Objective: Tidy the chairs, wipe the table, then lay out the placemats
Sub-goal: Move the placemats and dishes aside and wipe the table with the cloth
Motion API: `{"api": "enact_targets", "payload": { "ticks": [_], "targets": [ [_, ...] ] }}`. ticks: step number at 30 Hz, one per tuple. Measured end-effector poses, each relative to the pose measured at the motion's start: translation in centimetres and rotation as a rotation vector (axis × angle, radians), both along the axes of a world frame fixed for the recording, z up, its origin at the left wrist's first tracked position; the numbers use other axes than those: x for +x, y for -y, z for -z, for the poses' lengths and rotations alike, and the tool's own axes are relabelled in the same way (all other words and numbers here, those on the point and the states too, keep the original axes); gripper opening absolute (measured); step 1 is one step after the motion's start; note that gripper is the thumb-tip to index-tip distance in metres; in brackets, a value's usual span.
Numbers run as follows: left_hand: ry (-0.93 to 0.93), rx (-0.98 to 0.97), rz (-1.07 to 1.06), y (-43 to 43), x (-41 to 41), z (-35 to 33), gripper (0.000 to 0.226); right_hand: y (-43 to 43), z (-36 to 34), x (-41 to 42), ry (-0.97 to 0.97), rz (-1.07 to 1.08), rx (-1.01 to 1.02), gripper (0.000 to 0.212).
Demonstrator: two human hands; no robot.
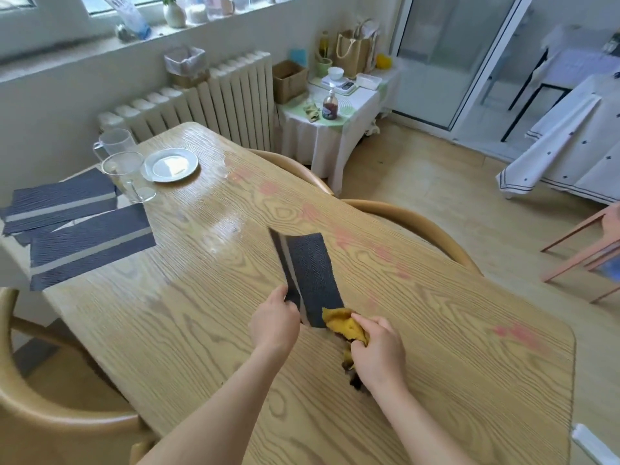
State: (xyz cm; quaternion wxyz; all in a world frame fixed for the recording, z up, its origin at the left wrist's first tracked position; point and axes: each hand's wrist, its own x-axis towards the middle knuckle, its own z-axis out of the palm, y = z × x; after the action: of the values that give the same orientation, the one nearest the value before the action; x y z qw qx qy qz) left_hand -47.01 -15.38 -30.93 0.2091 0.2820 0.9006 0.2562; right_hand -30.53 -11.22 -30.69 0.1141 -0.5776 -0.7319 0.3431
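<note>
left hand (pixel 275 322) pinches 1 placemat (pixel 312 270) | right hand (pixel 377 347) grips 1 cloth (pixel 345 325) | 2 placemats (pixel 90 246) flat | 2 glasses (pixel 125 172)

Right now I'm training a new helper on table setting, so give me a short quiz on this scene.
1. True or false: the left hand grips a dark placemat.
2. What stands beside the white plate? A: a clear glass; B: a bottle; C: a bowl.
3. Fill in: the right hand holds a yellow ____.
Key: 1 true; 2 A; 3 cloth.
</note>
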Motion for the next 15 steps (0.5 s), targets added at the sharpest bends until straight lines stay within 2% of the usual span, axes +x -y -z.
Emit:
{"api": "enact_targets", "payload": {
  "ticks": [4,9,15],
  "targets": [
    [-0.067,0.126,-0.038,1.3,-3.3,-1.3,0.025,-0.5,-1.9,-3.0,-0.071,0.048,0.023,0.045],
    [0.133,0.307,-0.183,4.0,-8.1,-2.8,0.043,0.8,-2.6,-7.0,-0.097,0.08,-0.001,0.043],
    [0.284,0.44,-0.411,8.1,-15.5,-3.0,0.034,3.9,-3.1,-14.2,-0.076,-0.016,0.013,0.042]
  ]
}}
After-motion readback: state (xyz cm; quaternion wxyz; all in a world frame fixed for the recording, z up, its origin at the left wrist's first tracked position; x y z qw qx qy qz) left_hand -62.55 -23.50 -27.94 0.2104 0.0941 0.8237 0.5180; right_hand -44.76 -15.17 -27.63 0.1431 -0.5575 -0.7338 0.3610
